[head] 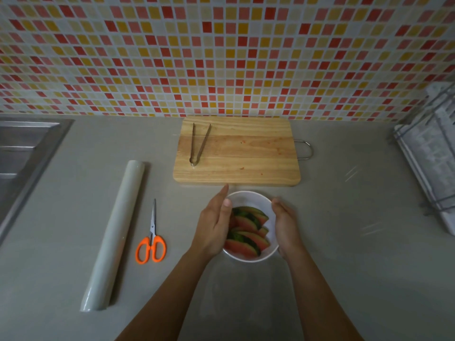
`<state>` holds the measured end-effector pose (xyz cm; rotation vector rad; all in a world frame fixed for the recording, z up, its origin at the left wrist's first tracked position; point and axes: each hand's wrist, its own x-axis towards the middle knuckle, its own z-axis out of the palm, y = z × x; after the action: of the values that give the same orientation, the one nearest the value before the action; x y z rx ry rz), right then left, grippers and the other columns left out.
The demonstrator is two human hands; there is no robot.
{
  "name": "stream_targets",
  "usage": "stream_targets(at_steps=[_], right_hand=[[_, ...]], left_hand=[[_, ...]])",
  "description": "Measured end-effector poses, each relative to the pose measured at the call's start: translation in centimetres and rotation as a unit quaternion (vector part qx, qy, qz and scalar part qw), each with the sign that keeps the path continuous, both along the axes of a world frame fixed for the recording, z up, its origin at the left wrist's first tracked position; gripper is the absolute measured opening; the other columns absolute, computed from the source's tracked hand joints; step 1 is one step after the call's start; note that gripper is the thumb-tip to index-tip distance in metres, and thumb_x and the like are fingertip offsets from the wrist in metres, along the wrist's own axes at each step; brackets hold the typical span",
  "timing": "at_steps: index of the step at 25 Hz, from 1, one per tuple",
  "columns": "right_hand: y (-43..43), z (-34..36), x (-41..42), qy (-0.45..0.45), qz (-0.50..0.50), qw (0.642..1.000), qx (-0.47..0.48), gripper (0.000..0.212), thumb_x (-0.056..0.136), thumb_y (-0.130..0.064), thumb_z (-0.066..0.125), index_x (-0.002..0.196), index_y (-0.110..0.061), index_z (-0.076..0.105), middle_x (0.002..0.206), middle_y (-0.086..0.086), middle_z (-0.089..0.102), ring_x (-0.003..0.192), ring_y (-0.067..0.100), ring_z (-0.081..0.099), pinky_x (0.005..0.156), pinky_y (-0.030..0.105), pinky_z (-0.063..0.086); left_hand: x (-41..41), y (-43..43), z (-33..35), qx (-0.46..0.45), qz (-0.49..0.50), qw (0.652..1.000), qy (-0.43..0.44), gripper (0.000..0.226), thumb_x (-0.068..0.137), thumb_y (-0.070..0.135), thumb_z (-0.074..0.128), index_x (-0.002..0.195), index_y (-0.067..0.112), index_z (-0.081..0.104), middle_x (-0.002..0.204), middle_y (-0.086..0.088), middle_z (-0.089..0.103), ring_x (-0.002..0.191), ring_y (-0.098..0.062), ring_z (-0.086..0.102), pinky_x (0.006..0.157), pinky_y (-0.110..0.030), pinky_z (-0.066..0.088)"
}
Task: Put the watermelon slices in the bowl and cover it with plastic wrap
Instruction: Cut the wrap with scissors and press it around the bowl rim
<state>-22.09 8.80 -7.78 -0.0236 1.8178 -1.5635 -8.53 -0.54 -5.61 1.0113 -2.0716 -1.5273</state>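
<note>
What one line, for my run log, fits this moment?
slices: in bowl | left hand: flat on left rim | right hand: against right wall | wrap roll, scissors: on counter | cover: unclear

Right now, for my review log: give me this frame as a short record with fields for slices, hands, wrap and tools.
slices: watermelon slices in the white bowl
left hand: left hand flat against the bowl's left side, thumb at the rim
right hand: right hand against the bowl's right side, finger curl unclear
wrap: plastic wrap roll on the counter; faint glints hint at film over the bowl, not certain
tools: scissors beside the roll; tongs on the cutting board
</note>
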Motion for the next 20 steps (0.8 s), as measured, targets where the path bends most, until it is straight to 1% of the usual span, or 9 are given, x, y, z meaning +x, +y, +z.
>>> stream_targets(at_steps=[3, 5, 7, 9, 11, 14, 16, 18, 20], right_hand=[[0.1, 0.3, 0.1, -0.036, -0.014, 0.999, -0.015, 0.037, 0.094, -0.033, 0.042, 0.072, -0.019, 0.069, 0.072, 0.010, 0.070, 0.069, 0.026, 0.069, 0.062, 0.035, 0.054], [0.1, 0.4, 0.1, -0.038, -0.008, 0.999, -0.013, 0.034, 0.094, -0.033, 0.041, 0.078, -0.017, 0.066, 0.077, 0.013, 0.069, 0.073, 0.029, 0.068, 0.065, 0.038, 0.054], [0.0, 0.7, 0.2, -0.038, -0.007, 0.999, -0.008, 0.034, 0.094, -0.034, 0.040, 0.081, -0.016, 0.065, 0.080, 0.014, 0.068, 0.075, 0.029, 0.067, 0.065, 0.037, 0.054], [0.0, 0.7, 0.2, -0.034, -0.014, 0.999, -0.008, 0.033, 0.095, -0.033, 0.040, 0.083, -0.016, 0.065, 0.084, 0.016, 0.068, 0.078, 0.030, 0.067, 0.069, 0.038, 0.054], [0.1, 0.7, 0.3, -0.027, -0.023, 0.999, -0.012, 0.031, 0.095, -0.031, 0.041, 0.083, -0.016, 0.065, 0.085, 0.016, 0.067, 0.078, 0.028, 0.066, 0.067, 0.034, 0.053], [0.2, 0.6, 0.3, -0.034, -0.035, 0.999, -0.011, 0.030, 0.095, -0.031, 0.040, 0.085, -0.015, 0.064, 0.084, 0.013, 0.066, 0.076, 0.024, 0.065, 0.058, 0.027, 0.050], [0.2, 0.6, 0.3, -0.033, -0.040, 0.999, -0.009, 0.030, 0.095, -0.030, 0.041, 0.087, -0.015, 0.065, 0.083, 0.011, 0.066, 0.076, 0.023, 0.065, 0.059, 0.027, 0.049], [0.2, 0.4, 0.3, -0.025, -0.049, 0.998, -0.011, 0.028, 0.094, -0.029, 0.042, 0.087, -0.015, 0.066, 0.078, 0.007, 0.066, 0.071, 0.017, 0.065, 0.057, 0.025, 0.047], [0.0, 0.3, 0.4, -0.024, -0.063, 0.998, -0.010, 0.028, 0.094, -0.029, 0.044, 0.080, -0.017, 0.065, 0.076, 0.005, 0.066, 0.066, 0.014, 0.066, 0.053, 0.023, 0.048]], left_hand=[[-0.6, 0.1, 0.1, 0.074, 0.058, 0.995, 0.024, 0.059, 0.090, 0.060, 0.026, 0.132, 0.030, 0.052, 0.125, 0.006, 0.059, 0.115, -0.008, 0.056, 0.093, -0.022, 0.047], [-0.8, 0.1, 0.4, 0.097, 0.077, 0.992, 0.021, 0.052, 0.088, 0.063, 0.026, 0.117, 0.039, 0.061, 0.111, 0.005, 0.065, 0.107, -0.012, 0.061, 0.091, -0.032, 0.052], [-1.0, 0.1, 0.9, 0.107, 0.092, 0.990, 0.007, 0.044, 0.083, 0.067, 0.025, 0.096, 0.049, 0.063, 0.099, 0.008, 0.066, 0.100, -0.012, 0.063, 0.086, -0.035, 0.054], [-1.5, 0.3, 1.4, 0.125, 0.116, 0.985, -0.005, 0.045, 0.080, 0.068, 0.024, 0.086, 0.048, 0.063, 0.096, 0.004, 0.067, 0.098, -0.018, 0.064, 0.086, -0.039, 0.055], [-1.9, 0.4, 1.6, 0.122, 0.138, 0.983, -0.020, 0.053, 0.081, 0.068, 0.022, 0.091, 0.041, 0.067, 0.100, -0.004, 0.068, 0.100, -0.024, 0.063, 0.092, -0.046, 0.052], [-2.1, 0.3, 1.8, 0.121, 0.153, 0.980, -0.045, 0.061, 0.086, 0.067, 0.018, 0.096, 0.034, 0.068, 0.098, -0.006, 0.067, 0.100, -0.026, 0.063, 0.095, -0.046, 0.049], [-2.1, 0.3, 1.6, 0.170, 0.173, 0.969, -0.054, 0.059, 0.089, 0.064, 0.018, 0.091, 0.032, 0.067, 0.101, -0.010, 0.067, 0.098, -0.028, 0.064, 0.095, -0.048, 0.050], [-2.1, 0.4, 1.5, 0.223, 0.191, 0.954, -0.052, 0.066, 0.091, 0.063, 0.020, 0.100, 0.019, 0.068, 0.103, -0.016, 0.069, 0.095, -0.029, 0.066, 0.093, -0.048, 0.052], [-2.1, 0.3, 1.6, 0.311, 0.203, 0.928, 0.009, 0.064, 0.094, 0.060, 0.023, 0.103, 0.015, 0.069, 0.094, -0.017, 0.073, 0.086, -0.030, 0.071, 0.081, -0.044, 0.058]])
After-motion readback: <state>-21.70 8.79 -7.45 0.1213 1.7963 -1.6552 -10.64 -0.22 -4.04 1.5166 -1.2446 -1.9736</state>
